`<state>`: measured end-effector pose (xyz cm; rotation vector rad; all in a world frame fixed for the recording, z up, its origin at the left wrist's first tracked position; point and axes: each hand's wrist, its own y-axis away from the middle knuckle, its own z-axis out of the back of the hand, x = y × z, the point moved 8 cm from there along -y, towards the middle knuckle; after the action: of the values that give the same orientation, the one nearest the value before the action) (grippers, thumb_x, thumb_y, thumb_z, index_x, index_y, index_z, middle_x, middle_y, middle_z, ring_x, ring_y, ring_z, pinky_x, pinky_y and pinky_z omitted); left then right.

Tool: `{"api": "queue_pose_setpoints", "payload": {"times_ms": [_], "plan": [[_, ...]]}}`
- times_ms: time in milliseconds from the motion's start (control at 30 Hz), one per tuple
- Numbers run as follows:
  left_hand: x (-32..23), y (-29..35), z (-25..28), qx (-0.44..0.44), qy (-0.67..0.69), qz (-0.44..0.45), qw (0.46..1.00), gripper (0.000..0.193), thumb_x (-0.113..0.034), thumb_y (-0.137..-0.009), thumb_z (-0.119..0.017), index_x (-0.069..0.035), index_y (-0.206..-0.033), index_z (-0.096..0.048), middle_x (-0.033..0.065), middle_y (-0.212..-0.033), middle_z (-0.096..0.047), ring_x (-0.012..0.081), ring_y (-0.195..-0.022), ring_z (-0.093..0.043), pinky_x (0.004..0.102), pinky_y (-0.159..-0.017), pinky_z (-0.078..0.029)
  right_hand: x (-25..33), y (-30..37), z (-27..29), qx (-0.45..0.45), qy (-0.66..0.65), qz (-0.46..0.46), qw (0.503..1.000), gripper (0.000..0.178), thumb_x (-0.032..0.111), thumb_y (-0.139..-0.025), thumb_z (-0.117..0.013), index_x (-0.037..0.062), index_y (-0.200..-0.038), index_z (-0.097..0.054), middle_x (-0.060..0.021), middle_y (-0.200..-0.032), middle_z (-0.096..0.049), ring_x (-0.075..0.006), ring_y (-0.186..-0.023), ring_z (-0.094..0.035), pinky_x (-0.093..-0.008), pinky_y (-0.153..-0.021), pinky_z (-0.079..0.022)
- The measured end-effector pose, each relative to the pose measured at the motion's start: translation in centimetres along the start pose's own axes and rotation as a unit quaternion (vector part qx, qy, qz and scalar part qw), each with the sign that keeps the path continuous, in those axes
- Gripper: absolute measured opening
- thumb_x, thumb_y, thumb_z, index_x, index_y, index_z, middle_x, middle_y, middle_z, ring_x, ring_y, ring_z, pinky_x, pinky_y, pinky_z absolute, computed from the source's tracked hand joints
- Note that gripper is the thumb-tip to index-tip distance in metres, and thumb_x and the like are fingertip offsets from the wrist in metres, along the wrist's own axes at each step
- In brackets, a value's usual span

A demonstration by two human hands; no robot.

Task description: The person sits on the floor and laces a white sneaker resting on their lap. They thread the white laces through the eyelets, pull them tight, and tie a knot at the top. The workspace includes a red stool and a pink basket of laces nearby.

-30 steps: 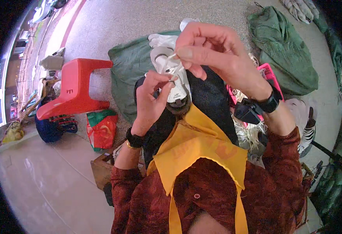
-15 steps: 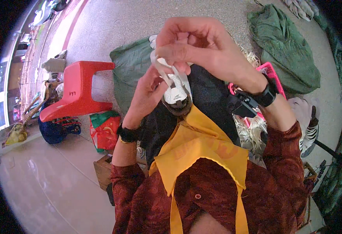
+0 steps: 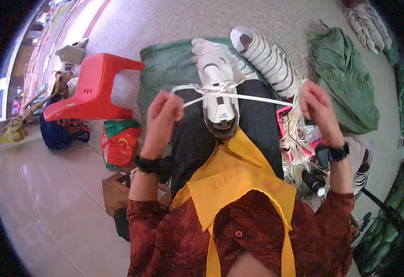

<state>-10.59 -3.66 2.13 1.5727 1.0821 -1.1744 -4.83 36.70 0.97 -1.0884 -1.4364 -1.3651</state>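
A white shoe (image 3: 222,109) rests between my black-trousered thighs, its dark-lined collar towards me and its toe pointing away. White shoelace (image 3: 257,97) runs from its tongue area out to both sides, pulled nearly straight. To the left of the shoe, my left hand (image 3: 164,111) is closed on one lace end and slightly blurred. Over on the right, my right hand (image 3: 318,105) pinches the other end. Lace loops also lie across the shoe's front, where I cannot make out the crossing clearly.
Beyond my knees, several white shoes (image 3: 271,62) lie in a row beside a green cloth (image 3: 158,69). A red stool (image 3: 91,85) and a red-green bag (image 3: 120,145) stand left. Bundled laces (image 3: 294,138) hang by a pink basket (image 3: 282,115) at right, near a green sack (image 3: 347,83).
My hands, formerly close together above the shoe with the lace between them, have come down and moved far apart. The lace is now stretched sideways, and the shoe shows fully.
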Motion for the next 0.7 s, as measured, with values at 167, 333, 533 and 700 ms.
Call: {"api": "queue_pose_setpoints", "payload": {"times_ms": [167,333,533,700], "plan": [[-2.4,4.5,13.1,-0.272,0.123,-0.009,0.954,0.013,-0.018,-0.103,-0.057,-0.011,-0.092,-0.057,-0.0024,-0.08,-0.055,0.0054,-0.065,-0.047,0.0219,-0.056,-0.037,-6.5,5.1,16.9,-0.146,-0.175,-0.024,0.973,0.021,0.024,-0.104,-0.054,0.0165,-0.084,-0.052,0.0078,-0.066,-0.043,-0.0037,-0.053,-0.036,-0.0221,-0.047,-0.027],[-0.3,8.3,20.6,-0.192,-0.208,0.118,0.952,0.019,-0.02,-0.1,-0.062,-0.003,-0.091,-0.06,-0.0004,-0.075,-0.059,0.0096,-0.063,-0.049,0.028,-0.06,-0.043,-7.5,6.9,19.8,-0.191,0.019,-0.033,0.981,0.018,0.026,-0.103,-0.058,0.0125,-0.091,-0.061,0.0065,-0.069,-0.049,-0.0044,-0.055,-0.043,-0.0208,-0.049,-0.033],[-1.9,2.2,7.6,-0.151,-0.444,-0.07,0.881,0.017,-0.013,-0.093,-0.072,-0.002,-0.091,-0.06,0.0046,-0.079,-0.062,0.0109,-0.072,-0.055,0.0285,-0.067,-0.047,-2.7,0.7,3.2,-0.121,0.187,0.066,0.973,0.017,0.016,-0.096,-0.07,0.0031,-0.107,-0.073,0.0035,-0.085,-0.068,-0.0035,-0.066,-0.056,-0.0202,-0.055,-0.043],[-0.4,-2.8,-2.0,-0.045,-0.395,-0.113,0.911,0.009,-0.006,-0.093,-0.069,-0.003,-0.095,-0.061,0.0019,-0.083,-0.061,0.0089,-0.077,-0.057,0.0265,-0.071,-0.049,-0.2,-3.3,-8.8,0.024,0.139,0.042,0.989,0.019,0.009,-0.094,-0.071,0.0006,-0.111,-0.071,-0.0005,-0.087,-0.072,-0.006,-0.064,-0.062,-0.0223,-0.057,-0.051]]}}
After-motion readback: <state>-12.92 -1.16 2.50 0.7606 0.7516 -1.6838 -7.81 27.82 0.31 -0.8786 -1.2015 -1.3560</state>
